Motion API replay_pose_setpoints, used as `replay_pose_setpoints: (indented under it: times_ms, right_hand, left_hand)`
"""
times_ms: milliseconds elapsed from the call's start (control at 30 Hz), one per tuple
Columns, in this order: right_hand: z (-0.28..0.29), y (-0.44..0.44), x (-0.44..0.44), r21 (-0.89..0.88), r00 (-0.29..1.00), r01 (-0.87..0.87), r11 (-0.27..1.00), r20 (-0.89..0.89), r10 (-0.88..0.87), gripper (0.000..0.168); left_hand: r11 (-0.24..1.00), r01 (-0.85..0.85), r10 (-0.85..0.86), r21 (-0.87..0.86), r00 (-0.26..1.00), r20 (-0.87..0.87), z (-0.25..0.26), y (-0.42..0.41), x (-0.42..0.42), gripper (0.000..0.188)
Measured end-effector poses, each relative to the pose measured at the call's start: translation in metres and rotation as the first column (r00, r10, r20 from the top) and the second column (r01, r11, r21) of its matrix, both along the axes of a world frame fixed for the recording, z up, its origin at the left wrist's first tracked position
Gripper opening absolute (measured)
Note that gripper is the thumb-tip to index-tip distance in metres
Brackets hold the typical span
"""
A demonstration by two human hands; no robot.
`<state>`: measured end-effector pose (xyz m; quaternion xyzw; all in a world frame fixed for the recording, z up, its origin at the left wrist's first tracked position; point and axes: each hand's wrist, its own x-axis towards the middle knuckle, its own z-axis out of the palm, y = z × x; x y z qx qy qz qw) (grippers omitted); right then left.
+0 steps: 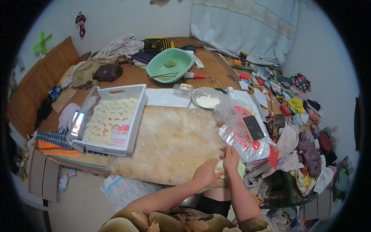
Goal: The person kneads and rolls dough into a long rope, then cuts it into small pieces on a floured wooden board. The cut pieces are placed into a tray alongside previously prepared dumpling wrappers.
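A pale lump of dough [219, 168] is held between my two hands at the near right corner of a floured wooden board [174, 136]. My left hand [206, 173] grips it from the left, and my right hand [231, 160] presses on its right side. Beneath my right hand, a light green item [241, 169] partly shows; what it is cannot be told. Left of the board, rows of dumplings lie in a white plastic tray [142, 104]. A bowl of flour [207, 100] stands beyond the board, and a green basin [153, 65] farther back holds some green filling and chopsticks.
A glass jar [182, 91] lies beside the flour bowl. Plastic bags [232, 130] with a dark notebook [252, 128] on them border the board's right side. A lit phone [77, 124] leans at the tray's left. Clothes and many small items crowd the right.
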<state>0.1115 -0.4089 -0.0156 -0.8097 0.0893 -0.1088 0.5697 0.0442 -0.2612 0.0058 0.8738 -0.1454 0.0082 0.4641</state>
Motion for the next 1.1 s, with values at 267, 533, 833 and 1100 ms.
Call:
replay_pose_setpoints:
  times_ms: [267,533,833,1100]
  right_hand:
    - [0.030,0.017,-0.073,-0.094,0.995,-0.051,0.994,0.076,0.058,0.035]
    - [0.006,0.007,-0.008,-0.104,0.997,0.073,0.992,-0.014,-0.075,0.038]
    - [0.026,0.022,-0.071,-0.391,0.975,0.015,0.920,0.211,0.074,0.028]
    - [0.023,0.008,-0.026,0.002,0.996,-0.078,0.997,-0.039,0.078,0.033]
  left_hand:
    - [0.987,0.157,-0.137,-0.022,0.915,0.380,-0.020,0.010,-0.023,0.050]
    - [0.994,0.004,-0.002,-0.112,1.000,0.016,-0.005,0.001,0.003,0.043]
    - [0.983,0.178,-0.162,-0.032,0.946,0.281,0.002,0.020,-0.019,0.045]
    - [0.989,-0.018,0.026,-0.144,0.998,0.053,-0.003,0.000,0.000,0.041]
